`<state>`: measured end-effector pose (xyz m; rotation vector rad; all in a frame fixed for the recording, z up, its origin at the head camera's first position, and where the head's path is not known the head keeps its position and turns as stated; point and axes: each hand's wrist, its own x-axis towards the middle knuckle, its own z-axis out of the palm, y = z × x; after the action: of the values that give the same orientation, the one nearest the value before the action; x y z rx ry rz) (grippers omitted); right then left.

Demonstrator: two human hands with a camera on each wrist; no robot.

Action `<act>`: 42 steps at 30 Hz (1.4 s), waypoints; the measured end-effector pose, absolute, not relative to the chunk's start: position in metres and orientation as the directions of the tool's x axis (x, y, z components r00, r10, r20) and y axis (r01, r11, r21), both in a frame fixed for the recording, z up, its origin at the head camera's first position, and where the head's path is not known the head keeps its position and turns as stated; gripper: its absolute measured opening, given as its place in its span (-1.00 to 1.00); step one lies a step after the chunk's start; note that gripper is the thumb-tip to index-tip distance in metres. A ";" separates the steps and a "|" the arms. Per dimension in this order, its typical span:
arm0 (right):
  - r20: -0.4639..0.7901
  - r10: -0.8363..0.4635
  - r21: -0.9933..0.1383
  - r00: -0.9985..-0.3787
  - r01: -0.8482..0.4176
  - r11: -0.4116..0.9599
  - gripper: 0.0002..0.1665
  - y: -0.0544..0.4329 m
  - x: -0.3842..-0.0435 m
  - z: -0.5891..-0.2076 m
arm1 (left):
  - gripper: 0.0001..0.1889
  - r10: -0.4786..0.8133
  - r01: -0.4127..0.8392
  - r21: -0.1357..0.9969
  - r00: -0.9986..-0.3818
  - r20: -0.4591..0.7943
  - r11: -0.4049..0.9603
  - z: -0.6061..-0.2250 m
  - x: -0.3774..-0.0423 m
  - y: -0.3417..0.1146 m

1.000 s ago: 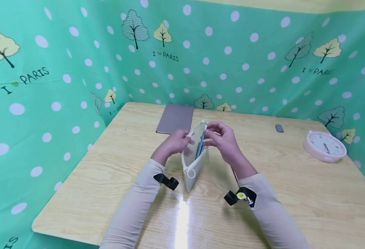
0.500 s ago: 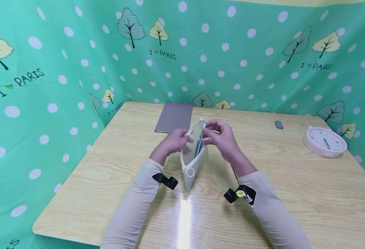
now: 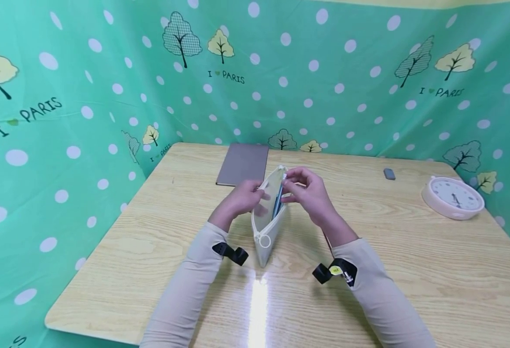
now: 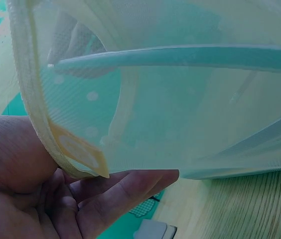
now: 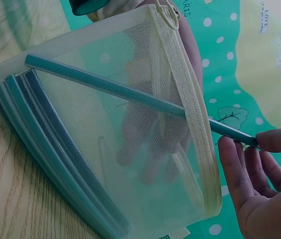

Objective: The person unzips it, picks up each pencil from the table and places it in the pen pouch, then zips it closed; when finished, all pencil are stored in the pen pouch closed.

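Observation:
A cream see-through mesh zip pouch (image 3: 275, 233) stands on its edge on the table with its top unzipped. My left hand (image 3: 241, 198) grips the left rim, near a yellow tag (image 4: 80, 149) that shows in the left wrist view. At the right rim, my right hand (image 3: 310, 195) pinches the upper end of a dark teal pencil (image 5: 105, 86) between thumb and fingers. Most of that pencil slants down inside the pouch, seen through the mesh in the right wrist view. Several more pencils (image 5: 56, 149) lie side by side along the pouch's bottom.
Behind the pouch lies a grey-brown notebook (image 3: 243, 164). At the far right are a small grey-blue block (image 3: 389, 174) and a round pink clock (image 3: 455, 199). A thin reddish object (image 3: 327, 242) is partly hidden under the right wrist. Green curtain surrounds the wooden table (image 3: 120, 270).
The head view has shifted slightly. Both hands keep their hold on the pouch and the pencil, with hardly any movement.

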<state>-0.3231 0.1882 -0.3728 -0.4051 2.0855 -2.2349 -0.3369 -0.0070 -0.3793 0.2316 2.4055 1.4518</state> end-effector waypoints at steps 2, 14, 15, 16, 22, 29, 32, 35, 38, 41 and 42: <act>0.148 -0.227 -0.988 -0.963 -0.133 -0.078 -0.74 0.187 -0.323 -0.371 | -0.59 0.295 -0.024 0.878 -0.937 -0.186 0.478 -0.379 -0.336 -0.008; 0.134 -0.265 -0.991 -0.955 -0.126 -0.049 -0.68 0.176 -0.322 -0.366 | -0.59 0.264 -0.031 0.869 -0.947 -0.184 0.494 -0.374 -0.330 -0.018; 0.135 -0.265 -0.991 -0.955 -0.127 -0.049 -0.68 0.175 -0.322 -0.366 | -0.59 0.263 -0.032 0.870 -0.947 -0.184 0.491 -0.374 -0.330 -0.018; 0.138 -0.266 -0.990 -0.954 -0.129 -0.049 -0.67 0.175 -0.322 -0.366 | -0.59 0.262 -0.033 0.871 -0.948 -0.183 0.489 -0.373 -0.329 -0.019; 0.144 -0.264 -0.989 -0.954 -0.137 -0.045 -0.66 0.171 -0.322 -0.365 | -0.61 0.256 -0.026 0.875 -0.951 -0.171 0.484 -0.372 -0.329 -0.021; 0.129 -0.265 -0.992 -0.956 -0.123 -0.042 -0.60 0.172 -0.321 -0.362 | -0.62 0.259 -0.023 0.869 -0.950 -0.173 0.494 -0.370 -0.329 -0.023; 0.117 -0.262 -0.993 -0.958 -0.119 -0.009 -0.57 0.177 -0.322 -0.358 | -0.62 0.244 -0.030 0.872 -0.955 -0.169 0.489 -0.370 -0.328 -0.023; 0.130 -0.250 -0.982 -0.959 -0.160 0.102 -0.56 0.191 -0.321 -0.353 | -0.63 0.246 -0.028 0.874 -0.955 -0.167 0.485 -0.371 -0.327 -0.019; 0.120 -0.232 -0.931 -0.965 -0.191 0.312 -0.58 0.214 -0.322 -0.347 | -0.62 0.274 -0.013 0.871 -0.947 -0.169 0.492 -0.374 -0.327 -0.014; 0.030 -0.276 -0.809 -0.961 -0.186 0.557 -0.59 0.234 -0.331 -0.343 | -0.62 0.286 0.007 0.860 -0.944 -0.163 0.510 -0.375 -0.328 -0.011; -0.024 -0.309 -0.755 -0.951 -0.186 0.629 -0.60 0.238 -0.336 -0.343 | -0.62 0.282 0.009 0.857 -0.946 -0.160 0.514 -0.375 -0.328 -0.011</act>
<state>-0.3359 0.2381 -0.3433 -0.4125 2.6965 -1.2246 -0.3282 -0.0115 -0.3751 0.2442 2.4800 1.4019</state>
